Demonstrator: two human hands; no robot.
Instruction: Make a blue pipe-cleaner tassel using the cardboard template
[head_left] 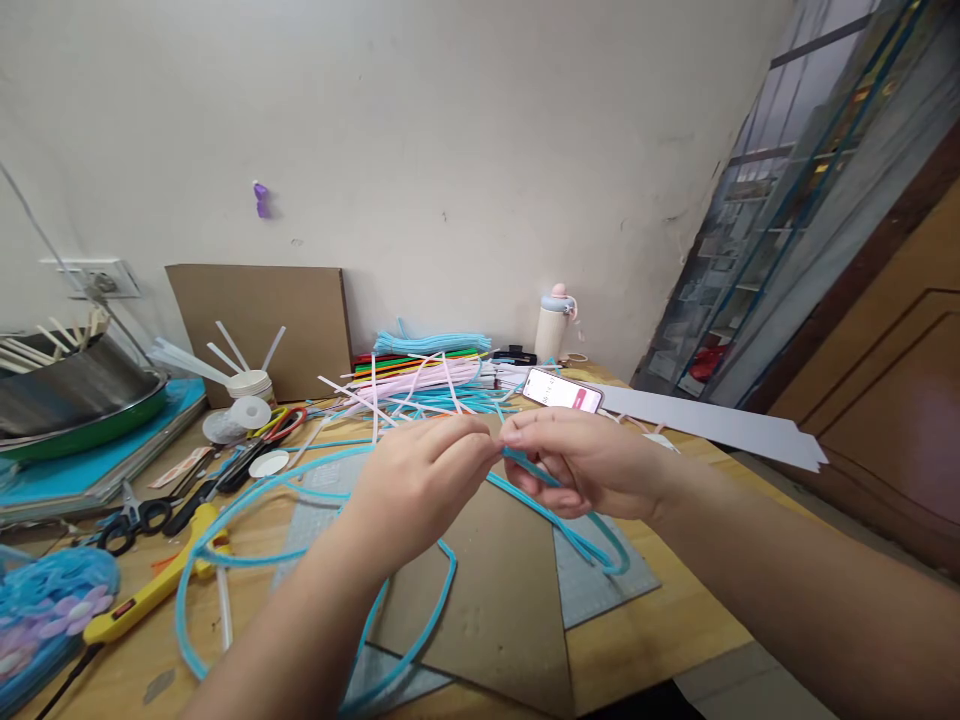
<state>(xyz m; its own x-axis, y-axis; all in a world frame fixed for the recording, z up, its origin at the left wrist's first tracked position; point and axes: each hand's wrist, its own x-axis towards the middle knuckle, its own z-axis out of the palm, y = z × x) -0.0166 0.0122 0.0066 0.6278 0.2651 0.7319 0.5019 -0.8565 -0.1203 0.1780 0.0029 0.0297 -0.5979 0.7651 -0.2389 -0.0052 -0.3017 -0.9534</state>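
Note:
Over the middle of the table my left hand [424, 480] and my right hand [581, 455] meet fingertip to fingertip. Both are closed in a pinch on light blue pipe cleaners [600, 535]. From my right hand, strands trail down toward the grey mat. On the left, long pipe cleaner loops [184, 590] curve out around my left forearm and over the table. The exact spot where the strands meet is covered by my fingers. Beneath the hands lies a brown cardboard sheet [487, 620] on a grey cutting mat [600, 590].
Bundled pipe cleaners [431, 345] lie at the back, beside a phone [562, 390] and a bottle [553, 325]. On the left are a yellow glue gun [150, 595], scissors [135, 520], a paper cup [251, 385] and a metal pot [75, 385]. White strips [712, 425] extend past the right edge.

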